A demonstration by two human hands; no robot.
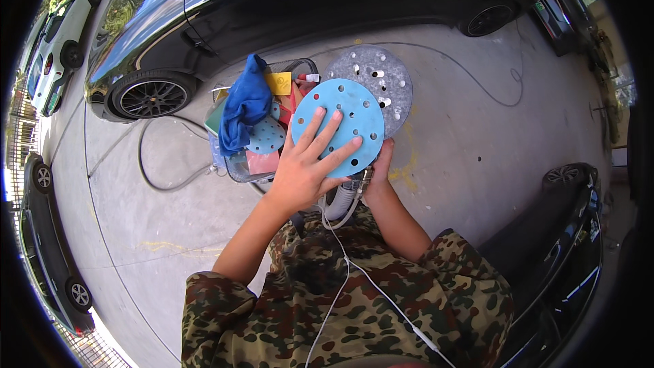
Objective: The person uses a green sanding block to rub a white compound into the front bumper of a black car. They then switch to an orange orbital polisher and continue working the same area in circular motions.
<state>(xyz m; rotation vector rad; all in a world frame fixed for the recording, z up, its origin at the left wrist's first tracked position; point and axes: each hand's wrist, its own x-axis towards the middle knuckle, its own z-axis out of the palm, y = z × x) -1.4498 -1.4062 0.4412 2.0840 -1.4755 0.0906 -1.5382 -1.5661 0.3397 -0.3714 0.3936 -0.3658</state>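
A round blue sanding disc [372,112] with punched holes lies under the spread fingers of my left hand [301,174], the thumb by its lower edge. Behind it and up to the right shows the grey perforated backing pad [370,56] of a sander, face up. My right hand [380,163] grips the sander from below; the disc hides most of the tool body. A ribbed grey hose [341,202] runs from it toward my waist. Just left, a wire mesh basket [240,178] holds a blue cloth [248,102], another blue sanding disc [266,135] and a pink pad [262,162].
A black car [327,5] stands along the far side, its front wheel [155,97] beyond the basket. One hose [140,158] loops on the concrete floor [460,153]; a thin line [460,74] trails right. Another black car [541,250] is at lower right. White earphone wires [347,258] hang before me.
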